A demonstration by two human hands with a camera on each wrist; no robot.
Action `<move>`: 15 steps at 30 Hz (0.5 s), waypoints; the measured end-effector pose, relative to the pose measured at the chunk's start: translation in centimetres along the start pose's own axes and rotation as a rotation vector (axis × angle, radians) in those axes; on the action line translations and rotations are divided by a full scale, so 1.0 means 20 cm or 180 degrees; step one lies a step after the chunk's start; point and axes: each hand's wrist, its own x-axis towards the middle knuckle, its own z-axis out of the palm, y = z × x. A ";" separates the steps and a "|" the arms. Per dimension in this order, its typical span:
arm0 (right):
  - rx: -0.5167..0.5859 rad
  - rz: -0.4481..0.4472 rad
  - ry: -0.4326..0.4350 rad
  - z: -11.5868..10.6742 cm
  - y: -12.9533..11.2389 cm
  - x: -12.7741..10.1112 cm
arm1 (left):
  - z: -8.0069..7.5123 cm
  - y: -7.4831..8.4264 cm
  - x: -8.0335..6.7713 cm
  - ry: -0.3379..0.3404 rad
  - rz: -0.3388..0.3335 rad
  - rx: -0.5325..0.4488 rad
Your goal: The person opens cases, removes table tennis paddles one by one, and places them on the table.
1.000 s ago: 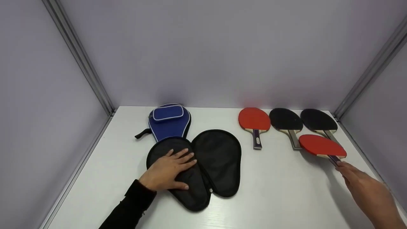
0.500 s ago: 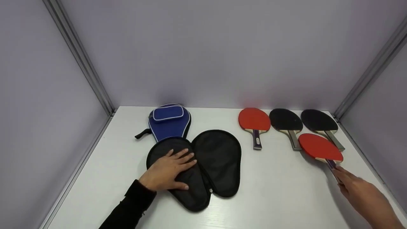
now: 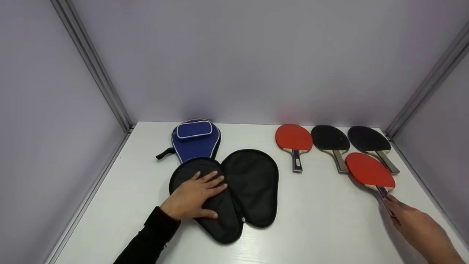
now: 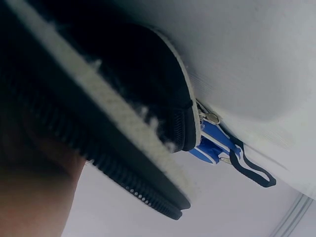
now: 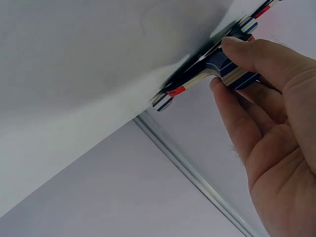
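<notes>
The right hand (image 3: 412, 220) pinches the striped handle of the near red paddle (image 3: 369, 171) between thumb and fingers (image 5: 237, 49), its blade just beyond them over the bench (image 3: 322, 220), while the left hand (image 3: 192, 196) lies flat, fingers spread, on the open black case (image 3: 253, 183), the blue case (image 3: 194, 141) beyond.
</notes>
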 end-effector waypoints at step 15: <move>-0.0194 0.0113 -0.0280 0.03 -0.02 0.03 | -0.01 0.00 0.00 -0.0021 0.0013 0.0002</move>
